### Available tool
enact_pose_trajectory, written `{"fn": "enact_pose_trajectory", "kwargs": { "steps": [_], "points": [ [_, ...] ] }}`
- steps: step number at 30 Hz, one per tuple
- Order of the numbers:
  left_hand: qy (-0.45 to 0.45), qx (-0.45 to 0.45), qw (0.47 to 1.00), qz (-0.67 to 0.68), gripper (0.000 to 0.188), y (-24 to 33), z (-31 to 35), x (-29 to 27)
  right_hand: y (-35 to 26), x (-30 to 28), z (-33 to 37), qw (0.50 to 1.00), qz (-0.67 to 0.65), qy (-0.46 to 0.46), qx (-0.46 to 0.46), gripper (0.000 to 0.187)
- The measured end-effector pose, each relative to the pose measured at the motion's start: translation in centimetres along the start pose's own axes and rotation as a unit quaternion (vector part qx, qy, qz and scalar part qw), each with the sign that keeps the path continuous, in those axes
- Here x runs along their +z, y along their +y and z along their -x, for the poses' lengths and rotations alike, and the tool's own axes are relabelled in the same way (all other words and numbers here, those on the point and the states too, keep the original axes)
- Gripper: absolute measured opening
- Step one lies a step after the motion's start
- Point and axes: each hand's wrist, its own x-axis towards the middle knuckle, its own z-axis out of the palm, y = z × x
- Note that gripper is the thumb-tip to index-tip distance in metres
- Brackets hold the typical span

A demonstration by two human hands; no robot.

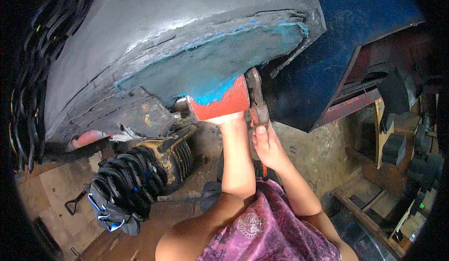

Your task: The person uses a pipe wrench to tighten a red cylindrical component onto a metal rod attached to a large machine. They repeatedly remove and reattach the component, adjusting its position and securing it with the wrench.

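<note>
Beneath a large grey curved cover (154, 22) with blue-green dust on its inside sits a curved, red, rough-faced piece (224, 102). Its upper edge is caked with bright blue residue. My left hand (228, 120) presses up at its lower edge from underneath; the fingers are hidden behind it. Beside the red piece, on its right, stands a dark metal tool (256, 90) shaped like pincers, with a worn red-orange part low on it. My right hand (265, 144) is closed around that lower part, thumb uppermost. The far end of the tool touches or nearly touches the red piece's side.
A dark blue panel (374, 8) borders the cover on the right. Bundles of black soles (126, 181) hang or lie at left, more black strips (37, 74) further up. A wooden rack (374, 209) with black parts stands at lower right, beside a stained wall (308, 153).
</note>
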Motion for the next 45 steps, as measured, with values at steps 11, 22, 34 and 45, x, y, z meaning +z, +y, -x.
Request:
{"fn": "enact_pose_trajectory", "kwargs": {
  "steps": [11, 22, 34, 45],
  "points": [
    [0.272, 0.099, 0.939, -0.186, 0.073, -1.5, 1.5, 4.0, -1.3, -0.1, 0.1, 0.991, 0.078, 0.053, -0.097, 0.059],
    [0.082, 0.017, 0.996, 0.038, 0.063, -0.7, 0.5, -1.3, 0.7, -0.4, 0.1, 0.997, 0.069, -0.005, 0.043, 0.072],
    [0.249, 0.112, 0.952, -0.139, 0.072, -1.4, 2.7, 3.4, -0.1, -0.4, -0.2, 0.993, 0.087, 0.045, -0.061, 0.067],
    [0.169, 0.061, 0.981, -0.076, 0.059, -1.0, 0.8, 1.5, 0.0, 0.1, -0.2, 0.999, 0.031, 0.008, -0.026, 0.061]
  ]
}}
